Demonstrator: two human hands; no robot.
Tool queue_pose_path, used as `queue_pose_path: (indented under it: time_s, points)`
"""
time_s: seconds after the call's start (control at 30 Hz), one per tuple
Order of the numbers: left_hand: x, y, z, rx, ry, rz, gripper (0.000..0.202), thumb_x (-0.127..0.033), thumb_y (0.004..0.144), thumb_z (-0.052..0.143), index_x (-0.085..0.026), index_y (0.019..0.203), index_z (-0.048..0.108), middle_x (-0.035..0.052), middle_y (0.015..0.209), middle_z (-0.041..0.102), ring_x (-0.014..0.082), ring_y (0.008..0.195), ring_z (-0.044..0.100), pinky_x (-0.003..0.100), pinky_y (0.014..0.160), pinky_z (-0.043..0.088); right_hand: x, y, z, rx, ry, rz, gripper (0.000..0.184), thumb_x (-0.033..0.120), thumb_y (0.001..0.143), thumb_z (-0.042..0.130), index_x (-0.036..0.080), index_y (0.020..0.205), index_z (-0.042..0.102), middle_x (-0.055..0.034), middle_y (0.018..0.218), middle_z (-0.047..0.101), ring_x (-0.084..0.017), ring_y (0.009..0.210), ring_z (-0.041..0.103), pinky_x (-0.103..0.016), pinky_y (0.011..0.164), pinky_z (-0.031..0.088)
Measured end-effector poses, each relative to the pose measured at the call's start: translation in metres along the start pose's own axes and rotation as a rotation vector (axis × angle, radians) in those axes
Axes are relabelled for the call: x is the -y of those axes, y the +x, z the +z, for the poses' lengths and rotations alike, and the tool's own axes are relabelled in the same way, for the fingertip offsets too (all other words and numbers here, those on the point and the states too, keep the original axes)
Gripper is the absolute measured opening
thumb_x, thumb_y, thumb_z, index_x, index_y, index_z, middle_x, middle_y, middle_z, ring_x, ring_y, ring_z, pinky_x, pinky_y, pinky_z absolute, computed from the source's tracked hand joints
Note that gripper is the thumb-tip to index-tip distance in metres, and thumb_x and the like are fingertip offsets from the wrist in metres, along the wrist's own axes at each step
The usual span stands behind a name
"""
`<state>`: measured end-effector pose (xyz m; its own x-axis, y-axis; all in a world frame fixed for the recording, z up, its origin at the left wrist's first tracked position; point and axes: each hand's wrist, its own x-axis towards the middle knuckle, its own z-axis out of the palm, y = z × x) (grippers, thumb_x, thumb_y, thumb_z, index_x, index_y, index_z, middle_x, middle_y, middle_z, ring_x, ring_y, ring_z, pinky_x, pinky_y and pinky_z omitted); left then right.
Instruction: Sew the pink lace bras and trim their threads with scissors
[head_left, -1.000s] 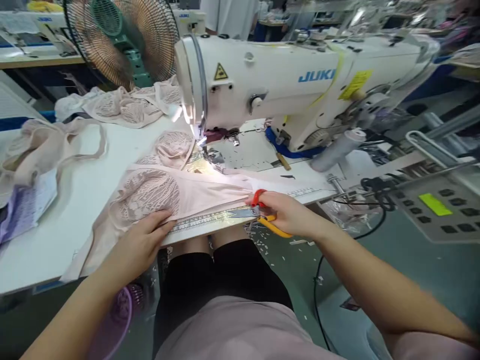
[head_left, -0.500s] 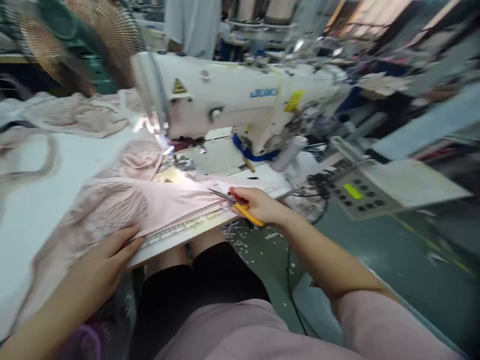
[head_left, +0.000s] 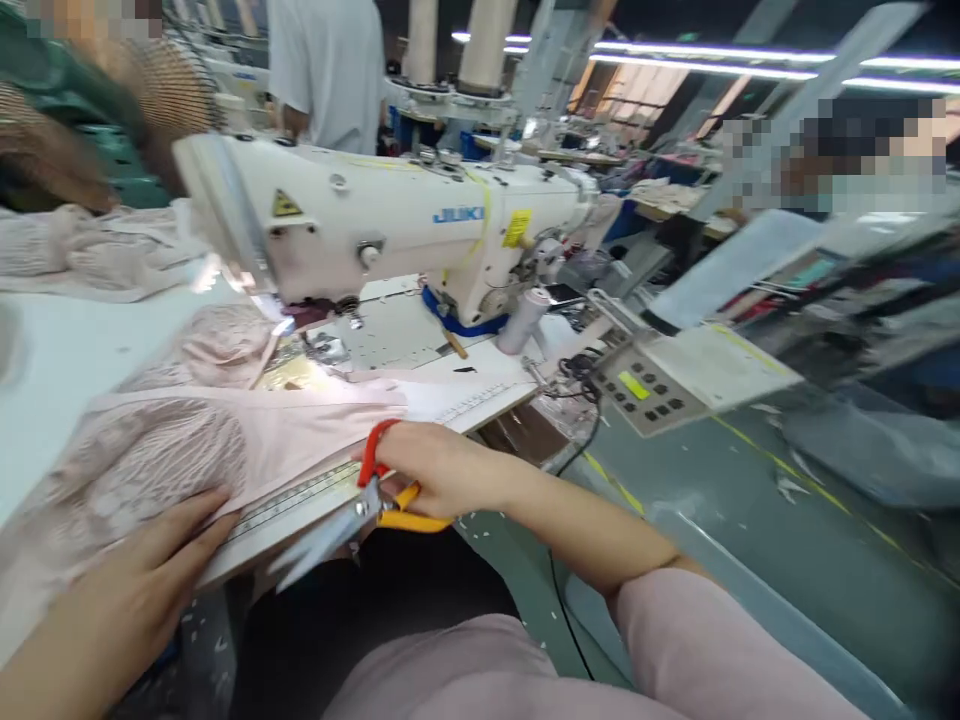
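Note:
My left hand (head_left: pixel 142 590) lies flat, fingers stretched, on the near edge of a pale pink lace garment (head_left: pixel 180 440) spread on the white table (head_left: pixel 60 350). My right hand (head_left: pixel 431 470) is closed on scissors (head_left: pixel 352 515) with a red and an orange handle. Their blades point left and down, just off the table's front edge beside a printed ruler strip (head_left: pixel 292 500). The garment's far end runs under the needle of a white sewing machine (head_left: pixel 390 225).
A control panel with a green display (head_left: pixel 645 390) stands right of the machine. More pink lace pieces (head_left: pixel 82 250) are heaped at the back left before a fan (head_left: pixel 90 100). A person in a light shirt (head_left: pixel 326 70) stands behind. Cables (head_left: pixel 577 400) hang by the table edge.
The view has swung to the right and up. My right hand drew the scissors back off the fabric, and the blades now hang below the table's edge. My left hand stays on the garment.

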<state>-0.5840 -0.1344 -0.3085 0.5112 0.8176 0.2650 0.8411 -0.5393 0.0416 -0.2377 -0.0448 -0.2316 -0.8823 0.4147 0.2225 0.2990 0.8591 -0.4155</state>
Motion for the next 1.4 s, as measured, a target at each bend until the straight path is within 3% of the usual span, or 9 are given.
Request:
queue_pose_path:
  time_s: [0.1, 0.3, 0.47, 0.73, 0.9, 1.07, 1.23, 1.4]
  points:
    - [-0.023, 0.01, -0.019, 0.012, 0.09, 0.021, 0.041, -0.016, 0.087, 0.036, -0.021, 0.119, 0.06, 0.0128, 0.124, 0.061, 0.027, 0.102, 0.064, 0.038, 0.078, 0.057, 0.017, 0.024, 0.024, 0.08, -0.088, -0.188, 0.012, 0.01, 0.079, 0.053, 0.014, 0.088, 0.058, -0.0101, 0.09, 0.065, -0.02, 0.092, 0.057, -0.03, 0.086, 0.045]
    - [-0.038, 0.014, -0.028, 0.149, 0.076, -0.107, 0.044, -0.006, 0.085, 0.041, -0.018, 0.123, 0.059, 0.0142, 0.132, 0.056, 0.0264, 0.115, 0.057, 0.04, 0.091, 0.051, 0.035, 0.063, 0.047, 0.135, -0.246, -0.376, 0.009, 0.011, 0.08, 0.053, 0.011, 0.086, 0.059, -0.0088, 0.084, 0.065, -0.021, 0.086, 0.058, -0.031, 0.086, 0.045]
    - [-0.042, 0.009, -0.024, 0.158, 0.054, -0.118, 0.049, -0.001, 0.084, 0.041, -0.02, 0.126, 0.057, 0.012, 0.134, 0.055, 0.0254, 0.122, 0.052, 0.042, 0.097, 0.046, 0.04, 0.073, 0.055, 0.182, -0.334, -0.379, 0.01, 0.014, 0.083, 0.052, 0.011, 0.088, 0.06, -0.0123, 0.091, 0.067, -0.022, 0.089, 0.059, -0.034, 0.089, 0.045]
    - [-0.038, 0.007, -0.028, 0.111, 0.057, -0.072, 0.041, -0.01, 0.086, 0.047, -0.02, 0.124, 0.058, 0.0137, 0.131, 0.055, 0.0269, 0.118, 0.053, 0.04, 0.092, 0.048, 0.047, 0.078, 0.054, 0.295, -0.315, -0.31, 0.014, 0.01, 0.078, 0.054, 0.01, 0.09, 0.06, -0.0129, 0.092, 0.066, -0.024, 0.09, 0.06, -0.036, 0.087, 0.046]
    - [-0.039, -0.002, -0.044, 0.011, 0.216, -0.063, 0.022, -0.018, 0.088, 0.05, -0.02, 0.101, 0.069, 0.0104, 0.11, 0.063, 0.0255, 0.101, 0.055, 0.039, 0.086, 0.045, 0.049, 0.083, 0.044, 0.359, -0.227, -0.234, 0.01, 0.01, 0.072, 0.058, 0.014, 0.082, 0.059, -0.0089, 0.087, 0.066, -0.022, 0.084, 0.058, -0.033, 0.084, 0.046]
    - [-0.023, -0.017, -0.05, -0.001, 0.152, -0.263, 0.023, -0.025, 0.088, 0.051, -0.028, 0.098, 0.072, 0.0083, 0.107, 0.06, 0.0259, 0.098, 0.053, 0.041, 0.085, 0.044, 0.05, 0.086, 0.039, 0.389, -0.18, -0.182, 0.009, 0.009, 0.072, 0.057, 0.015, 0.08, 0.058, -0.008, 0.085, 0.064, -0.02, 0.081, 0.056, -0.032, 0.081, 0.046]
    - [0.007, -0.022, -0.052, 0.02, -0.168, -0.302, 0.03, -0.028, 0.09, 0.045, -0.032, 0.102, 0.072, 0.0065, 0.115, 0.054, 0.0224, 0.108, 0.051, 0.038, 0.093, 0.044, 0.051, 0.086, 0.039, 0.377, -0.152, -0.169, 0.014, 0.008, 0.069, 0.06, 0.016, 0.08, 0.056, -0.007, 0.083, 0.063, -0.02, 0.079, 0.055, -0.032, 0.08, 0.046]
    - [0.022, -0.019, -0.058, 0.068, -0.328, -0.317, 0.03, -0.022, 0.088, 0.046, -0.028, 0.1, 0.074, 0.0069, 0.12, 0.053, 0.0212, 0.113, 0.05, 0.035, 0.1, 0.041, 0.051, 0.084, 0.041, 0.369, -0.117, -0.164, 0.011, 0.01, 0.072, 0.06, 0.018, 0.074, 0.053, -0.0049, 0.077, 0.061, -0.018, 0.075, 0.053, -0.032, 0.078, 0.047]
